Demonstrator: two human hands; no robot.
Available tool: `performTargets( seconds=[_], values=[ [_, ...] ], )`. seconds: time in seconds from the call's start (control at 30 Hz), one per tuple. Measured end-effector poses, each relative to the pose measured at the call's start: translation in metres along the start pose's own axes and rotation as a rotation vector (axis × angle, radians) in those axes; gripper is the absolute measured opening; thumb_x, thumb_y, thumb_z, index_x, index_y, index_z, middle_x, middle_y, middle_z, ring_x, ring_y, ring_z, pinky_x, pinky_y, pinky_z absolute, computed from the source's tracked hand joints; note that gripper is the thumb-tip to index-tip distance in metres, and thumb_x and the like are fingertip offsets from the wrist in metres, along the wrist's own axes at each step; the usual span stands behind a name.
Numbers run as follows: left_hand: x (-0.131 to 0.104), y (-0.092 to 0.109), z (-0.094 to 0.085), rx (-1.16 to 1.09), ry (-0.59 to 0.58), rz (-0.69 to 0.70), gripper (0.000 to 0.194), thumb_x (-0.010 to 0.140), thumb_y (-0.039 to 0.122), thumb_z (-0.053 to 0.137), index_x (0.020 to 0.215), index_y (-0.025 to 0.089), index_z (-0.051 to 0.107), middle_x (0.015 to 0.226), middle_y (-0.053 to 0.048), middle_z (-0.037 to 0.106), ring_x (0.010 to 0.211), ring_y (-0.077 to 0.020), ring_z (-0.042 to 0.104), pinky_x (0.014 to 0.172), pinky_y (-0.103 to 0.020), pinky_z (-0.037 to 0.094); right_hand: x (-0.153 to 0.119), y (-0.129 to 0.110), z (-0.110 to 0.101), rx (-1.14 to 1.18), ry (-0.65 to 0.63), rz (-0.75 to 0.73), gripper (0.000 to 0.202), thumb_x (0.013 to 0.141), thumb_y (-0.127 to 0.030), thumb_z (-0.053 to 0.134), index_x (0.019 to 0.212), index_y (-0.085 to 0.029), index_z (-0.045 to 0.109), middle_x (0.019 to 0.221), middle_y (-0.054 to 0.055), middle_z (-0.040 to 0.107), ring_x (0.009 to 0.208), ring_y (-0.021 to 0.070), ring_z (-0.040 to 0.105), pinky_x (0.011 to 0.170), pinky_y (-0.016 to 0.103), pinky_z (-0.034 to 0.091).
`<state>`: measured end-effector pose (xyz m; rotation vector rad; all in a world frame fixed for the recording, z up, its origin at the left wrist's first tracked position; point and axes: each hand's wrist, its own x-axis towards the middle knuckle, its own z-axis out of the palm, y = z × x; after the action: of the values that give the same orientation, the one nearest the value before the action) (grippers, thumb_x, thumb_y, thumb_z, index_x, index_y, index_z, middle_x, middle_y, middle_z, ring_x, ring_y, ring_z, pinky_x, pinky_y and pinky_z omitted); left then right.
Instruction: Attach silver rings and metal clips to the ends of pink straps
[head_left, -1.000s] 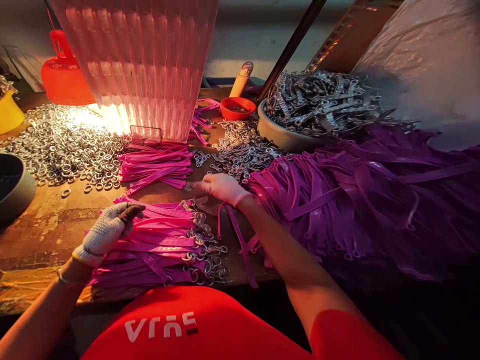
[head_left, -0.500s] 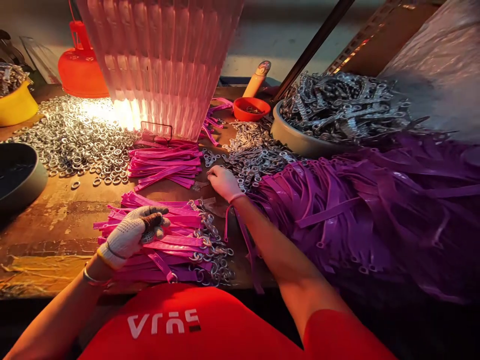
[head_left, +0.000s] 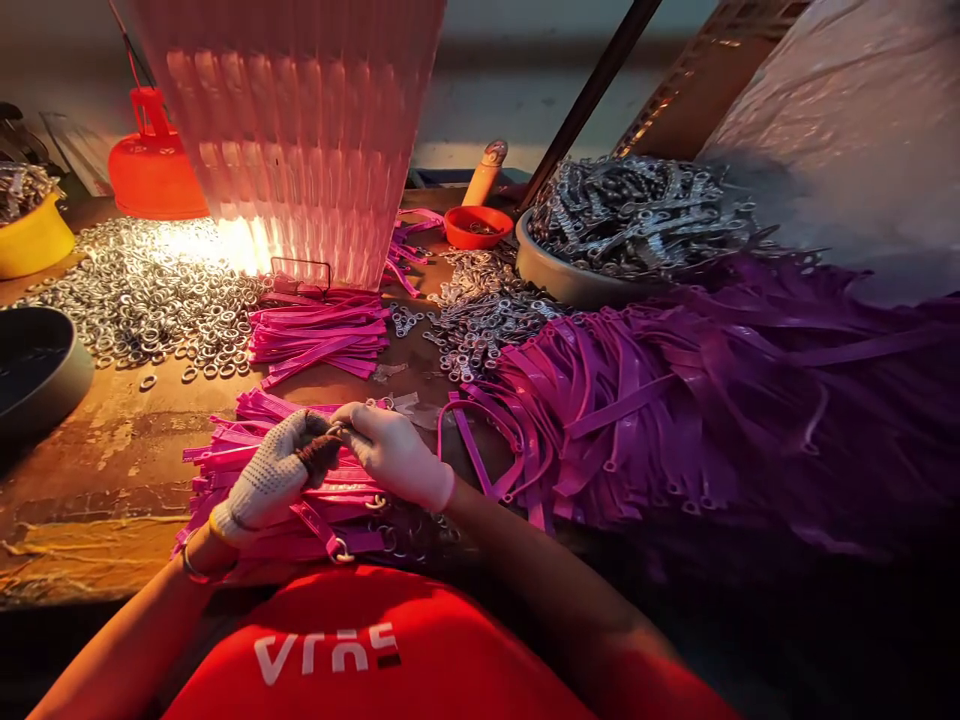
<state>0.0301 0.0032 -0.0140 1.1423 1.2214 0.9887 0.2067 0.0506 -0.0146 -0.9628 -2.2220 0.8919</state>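
Observation:
My left hand (head_left: 274, 475), in a white dotted knit glove with brown wrapping on a finger, is closed; whatever it grips is hidden. Fingertip to fingertip with it, my right hand (head_left: 394, 450) in a thin white glove pinches a small metal link (head_left: 336, 430). Both hands hover over a spread bundle of pink straps (head_left: 225, 450), whose right ends carry metal rings (head_left: 386, 535). Behind lies another stack of pink straps (head_left: 322, 330). Small metal links (head_left: 487, 330) are heaped to the right of that stack.
Loose metal rings (head_left: 157, 300) cover the back left under a red lamp (head_left: 154, 165). A corrugated plastic sheet (head_left: 300, 130) leans beside it. Purple straps (head_left: 637, 420) fill the right side. Around stand a basin (head_left: 559, 275) of metal pieces, a red bowl (head_left: 476, 228) and a dark bowl (head_left: 75, 370).
My right hand has come back from beside the metal link heap to meet my left hand, now with a small metal link in its fingers. The left hand has barely moved.

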Motion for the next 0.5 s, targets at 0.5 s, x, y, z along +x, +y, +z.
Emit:
performTargets(
  seconds=[0.5],
  values=[
    [0.046, 0.023, 0.016, -0.155, -0.151, -0.160, 0.025, 0.073, 0.032, 0.065, 0.068, 0.020, 0.044, 0.052, 0.007, 0.037, 0.039, -0.0042, 0.028, 0.038, -0.018, 0.023, -0.003, 0.009, -0.018, -0.388, 0.013, 0.168, 0.036, 0.102, -0.047, 0.047, 0.092, -0.019, 0.067, 0.079, 0.005, 0.071, 0.074, 0.0184, 0.062, 0.064, 0.028, 0.032]
  ],
)
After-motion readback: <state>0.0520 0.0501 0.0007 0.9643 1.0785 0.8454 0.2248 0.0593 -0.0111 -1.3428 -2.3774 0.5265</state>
